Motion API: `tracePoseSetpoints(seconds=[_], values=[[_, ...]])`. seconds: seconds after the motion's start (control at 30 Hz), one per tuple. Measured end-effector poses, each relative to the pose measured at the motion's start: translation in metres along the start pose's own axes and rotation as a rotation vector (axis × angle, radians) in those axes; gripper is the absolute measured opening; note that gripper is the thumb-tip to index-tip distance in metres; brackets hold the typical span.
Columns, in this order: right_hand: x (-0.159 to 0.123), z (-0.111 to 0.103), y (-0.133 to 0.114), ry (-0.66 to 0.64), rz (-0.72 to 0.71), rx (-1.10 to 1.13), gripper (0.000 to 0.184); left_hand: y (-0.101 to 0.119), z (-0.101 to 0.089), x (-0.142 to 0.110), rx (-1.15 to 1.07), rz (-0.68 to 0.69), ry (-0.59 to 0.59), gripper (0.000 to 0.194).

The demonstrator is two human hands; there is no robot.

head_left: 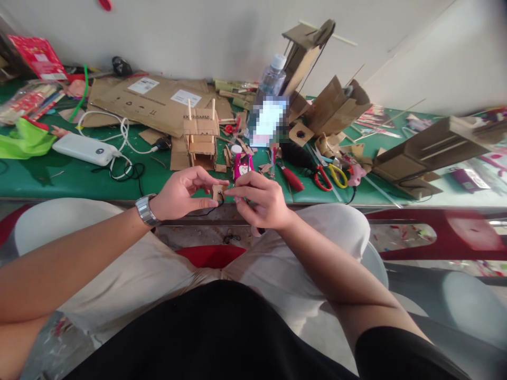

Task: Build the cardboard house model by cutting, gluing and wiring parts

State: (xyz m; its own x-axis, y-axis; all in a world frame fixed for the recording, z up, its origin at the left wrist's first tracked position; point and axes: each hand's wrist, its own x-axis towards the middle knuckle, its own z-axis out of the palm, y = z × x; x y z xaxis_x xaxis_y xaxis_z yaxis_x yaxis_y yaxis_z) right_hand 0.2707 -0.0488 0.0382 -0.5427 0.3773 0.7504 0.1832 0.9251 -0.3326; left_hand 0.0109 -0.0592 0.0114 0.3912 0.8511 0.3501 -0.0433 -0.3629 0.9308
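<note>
Between my hands, at the front edge of the green table, is a small piece of cardboard [217,191] with a black cord [221,198] at it. My left hand [186,194], with a metal watch at the wrist, grips the cardboard between thumb and fingers. From the other side my right hand [261,199] closes in a pinch beside the cord; whatever sits in its fingertips is too small to make out. Just beyond the hands stand a small cardboard structure [201,141] with two sticks and a pink item with a cartoon face [243,166].
Red-handled scissors [322,178], a yellow-handled pair [338,175] and a pink glue gun [356,174] lie to the right. A white power bank [85,149] with cables is at the left. Behind are flattened cardboard [154,108], a bottle [273,76] and tall cardboard models [428,153].
</note>
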Motion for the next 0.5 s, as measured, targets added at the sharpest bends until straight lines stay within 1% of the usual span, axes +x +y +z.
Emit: tracePoseSetpoints(seconds=[0.1, 0.27, 0.33, 0.43, 0.5], values=[[0.0004, -0.0016, 0.0007, 0.022, 0.013, -0.002, 0.029, -0.0003, -0.0003, 0.0001, -0.014, -0.002, -0.006, 0.043], [-0.0003, -0.0023, 0.0048, 0.004, 0.017, -0.006, 0.028, 0.0009, -0.0004, 0.0007, -0.042, -0.025, -0.023, 0.043], [-0.0002, -0.0027, 0.0063, 0.025, 0.034, -0.016, 0.027, 0.0008, -0.0004, 0.0009, -0.059, -0.021, -0.024, 0.043], [0.0010, -0.0028, 0.0061, 0.068, 0.105, 0.016, 0.023, -0.0007, -0.0006, 0.0010, -0.075, -0.012, -0.016, 0.044], [0.0017, -0.0013, 0.0052, 0.090, 0.211, 0.117, 0.016, -0.0020, -0.0007, 0.0008, -0.084, -0.013, -0.010, 0.044]])
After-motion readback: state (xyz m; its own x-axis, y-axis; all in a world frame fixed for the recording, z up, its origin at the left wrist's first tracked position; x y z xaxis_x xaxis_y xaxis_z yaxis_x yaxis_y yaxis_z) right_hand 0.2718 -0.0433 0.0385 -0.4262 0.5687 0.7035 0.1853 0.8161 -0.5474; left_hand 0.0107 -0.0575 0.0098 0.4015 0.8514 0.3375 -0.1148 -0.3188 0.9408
